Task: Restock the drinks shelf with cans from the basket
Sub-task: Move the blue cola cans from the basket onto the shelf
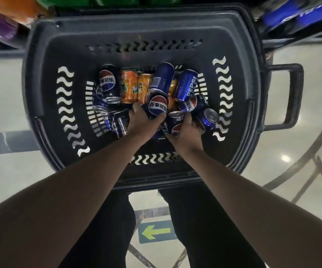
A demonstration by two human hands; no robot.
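Observation:
A dark plastic basket (pixel 46 74) stands on the floor below me, holding several blue Pepsi cans and a few orange soda cans (pixel 129 88). Both my hands are down inside it. My left hand (pixel 140 122) grips a blue Pepsi can (pixel 158 106) whose round logo faces up. Just to its right, my right hand (pixel 187 132) grips another dark blue Pepsi can (pixel 176 120), which is upright with its silver top showing. More Pepsi cans (pixel 187 85) lie loose around both hands.
The basket's handle (pixel 289 95) sticks out to the right. Shelf edges with blue drink packs (pixel 295 14) at the top right and orange and purple packs (pixel 3 14) at the top left sit beyond the basket. Glossy pale floor surrounds it; my legs are below.

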